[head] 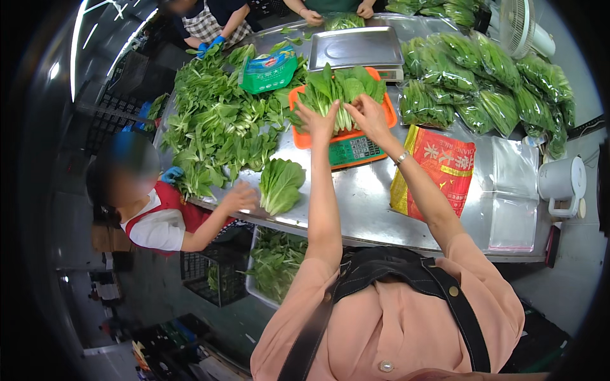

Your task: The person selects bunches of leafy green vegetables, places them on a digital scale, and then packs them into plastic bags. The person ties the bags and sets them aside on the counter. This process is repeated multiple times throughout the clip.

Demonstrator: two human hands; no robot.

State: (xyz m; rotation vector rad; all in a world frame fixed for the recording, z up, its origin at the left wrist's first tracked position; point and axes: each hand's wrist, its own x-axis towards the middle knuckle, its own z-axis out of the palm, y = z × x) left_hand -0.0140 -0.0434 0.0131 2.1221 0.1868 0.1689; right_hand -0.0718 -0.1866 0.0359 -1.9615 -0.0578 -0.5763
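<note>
Leafy greens (pixel 336 95) with pale stems lie in the orange tray (pixel 391 114) of a digital scale (pixel 357 150). My left hand (pixel 317 121) hovers at the left of the stems, fingers spread; whether it touches them is unclear. On the stems' right side is my right hand (pixel 369 116), its thumb and fingertips close together; what lies between them cannot be made out. A separate bunch of greens (pixel 281 185) rests on the metal table (pixel 362 209), left of my left forearm. A red and yellow rice bag (pixel 441 166) lies under my right forearm.
Loose greens (pixel 224 119) cover the table's left, with a green bag (pixel 268 71) on them. Bagged greens (pixel 472 66), a fan (pixel 519 28), clear plastic bags (pixel 514 190) and a white kettle (pixel 562 181) stand right. Another metal-topped scale (pixel 355 47) is behind. A co-worker's hand (pixel 238 197) reaches in from the left.
</note>
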